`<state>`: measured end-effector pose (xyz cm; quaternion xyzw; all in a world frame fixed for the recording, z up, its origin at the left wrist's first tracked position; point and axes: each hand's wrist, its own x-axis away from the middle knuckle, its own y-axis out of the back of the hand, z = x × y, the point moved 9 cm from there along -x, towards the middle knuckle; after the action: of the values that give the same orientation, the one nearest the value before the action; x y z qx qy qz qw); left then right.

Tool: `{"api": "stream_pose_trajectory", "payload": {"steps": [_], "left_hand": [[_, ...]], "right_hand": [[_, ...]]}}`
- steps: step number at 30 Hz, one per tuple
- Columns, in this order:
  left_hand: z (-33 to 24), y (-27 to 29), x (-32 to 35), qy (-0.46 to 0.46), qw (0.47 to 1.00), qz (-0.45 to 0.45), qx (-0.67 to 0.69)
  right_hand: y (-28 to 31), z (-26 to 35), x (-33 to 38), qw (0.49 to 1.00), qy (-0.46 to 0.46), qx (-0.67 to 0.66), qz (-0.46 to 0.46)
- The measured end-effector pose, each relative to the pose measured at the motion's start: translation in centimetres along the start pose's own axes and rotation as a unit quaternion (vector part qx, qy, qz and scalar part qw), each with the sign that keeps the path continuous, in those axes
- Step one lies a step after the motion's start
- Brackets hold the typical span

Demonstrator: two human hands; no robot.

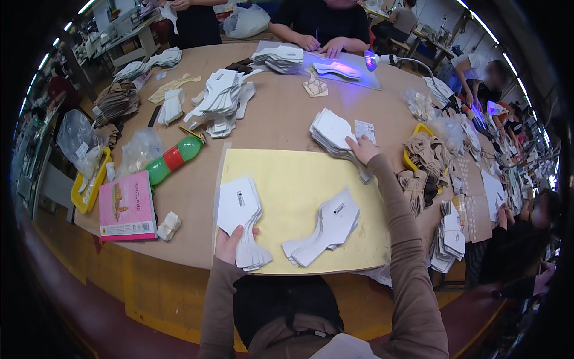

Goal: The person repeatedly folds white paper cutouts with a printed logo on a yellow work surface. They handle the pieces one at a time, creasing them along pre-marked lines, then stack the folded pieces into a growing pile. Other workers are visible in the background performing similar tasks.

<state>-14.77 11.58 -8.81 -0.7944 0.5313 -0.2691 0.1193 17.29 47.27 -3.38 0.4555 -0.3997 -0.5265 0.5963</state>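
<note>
On a yellow board (pixel 281 170) in front of me lie two stacks of white, shoe-part-shaped cut pieces, each with a small dark stamp. My left hand (pixel 229 244) is closed round the narrow part of the left stack (pixel 238 203), thumb on top and fingertips showing at its far side. The right stack (pixel 326 227) lies tilted and slightly fanned, untouched. Beyond the board's far right edge, my right hand (pixel 363 149) grips a third stack of white pieces (pixel 330 130) from its right side. That stack's narrow tail hangs over the board; some of my fingers are hidden.
At left are a green bottle (pixel 174 160), a pink notebook (pixel 127 206) and a yellow basket (pixel 89 185). More white stacks (pixel 221 96) stand farther back. A lit lamp (pixel 372 60) shines near a co-worker's hands (pixel 333 46). Brown pieces (pixel 427 152) fill a basket at right.
</note>
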Motion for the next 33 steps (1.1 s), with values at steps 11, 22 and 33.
{"api": "stream_pose_trajectory", "payload": {"steps": [11, 22, 33], "left_hand": [[0.3, 0.3, 0.1, 0.001, 1.0, 0.004, 0.01], [-6.0, 0.9, 5.4, -0.275, 0.745, -0.301, -0.528], [-4.7, -6.5, 5.1, -0.108, 0.978, 0.024, 0.175]], "right_hand": [[5.4, 7.1, 8.3, 0.989, 0.105, -0.097, -0.049], [10.3, 11.5, 13.8, 0.972, 0.15, -0.054, -0.171], [8.8, 20.7, 29.0, 0.825, 0.232, -0.502, 0.121]]}}
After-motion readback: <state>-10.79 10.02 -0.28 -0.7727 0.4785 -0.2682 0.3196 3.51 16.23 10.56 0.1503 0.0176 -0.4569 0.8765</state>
